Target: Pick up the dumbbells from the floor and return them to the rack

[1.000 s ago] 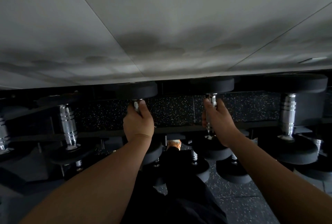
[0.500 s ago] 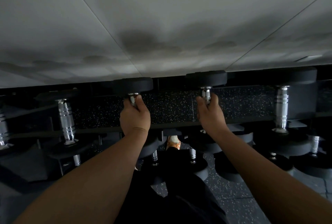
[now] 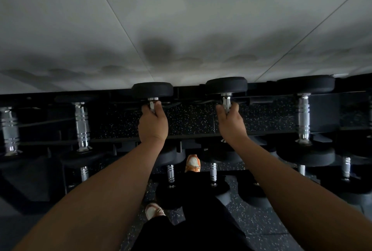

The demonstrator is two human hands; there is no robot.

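Observation:
Two black dumbbells with chrome handles lie lengthwise on the top tier of a dark rack [image 3: 120,140], side by side. My left hand [image 3: 153,124] is wrapped around the handle of the left dumbbell [image 3: 152,89], whose far head points at the wall. My right hand [image 3: 231,123] grips the handle of the right dumbbell [image 3: 226,85] the same way. Both near heads are mostly hidden under my wrists.
More dumbbells rest on the top tier at the left [image 3: 81,124] and right [image 3: 304,118], others on the lower tier [image 3: 171,174]. A pale wall [image 3: 181,19] rises behind the rack. My orange-and-white shoes [image 3: 192,163] stand on speckled rubber floor [image 3: 259,222] under the rack.
Both hands have pushed forward with the dumbbells, sliding them further back on the top tier toward the wall. The grips are unchanged.

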